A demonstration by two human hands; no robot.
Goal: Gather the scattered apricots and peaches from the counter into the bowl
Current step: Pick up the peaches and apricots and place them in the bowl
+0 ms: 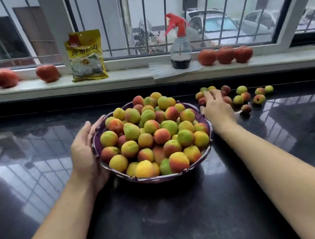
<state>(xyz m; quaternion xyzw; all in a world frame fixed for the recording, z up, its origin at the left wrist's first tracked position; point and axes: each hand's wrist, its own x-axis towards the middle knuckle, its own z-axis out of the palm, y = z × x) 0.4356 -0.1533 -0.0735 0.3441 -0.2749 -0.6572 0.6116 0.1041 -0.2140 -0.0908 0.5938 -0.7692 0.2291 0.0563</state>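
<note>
Nearest to us, both forearms reach forward over the dark, glossy tabletop, which mirrors the window bars. Our left hand lies with relaxed, straight fingers against the left rim of the purple bowl, steadying it rather than holding any fruit. The bowl is heaped well above its rim with apricots and peaches, so we judge the task largely done. Our right hand sits just beside the bowl's right edge, its fingers spread over the near end of the scattered fruit that lies on the tabletop to the right. We see the hand from the back, so we cannot tell whether its grip has closed on a fruit or merely rests on the cluster. The step in hand looks like picking up the last loose pieces. The next move calls for a gentle hold on one or two fruits and a careful placement onto the pile, since a crowded heap could shed pieces. Some fruits under the right hand are hidden, and which are apricots and which peaches is hard to make out. Farther back, the windowsill carries red tomatoes, a yellow packet and a spray bottle with a red trigger.
</note>
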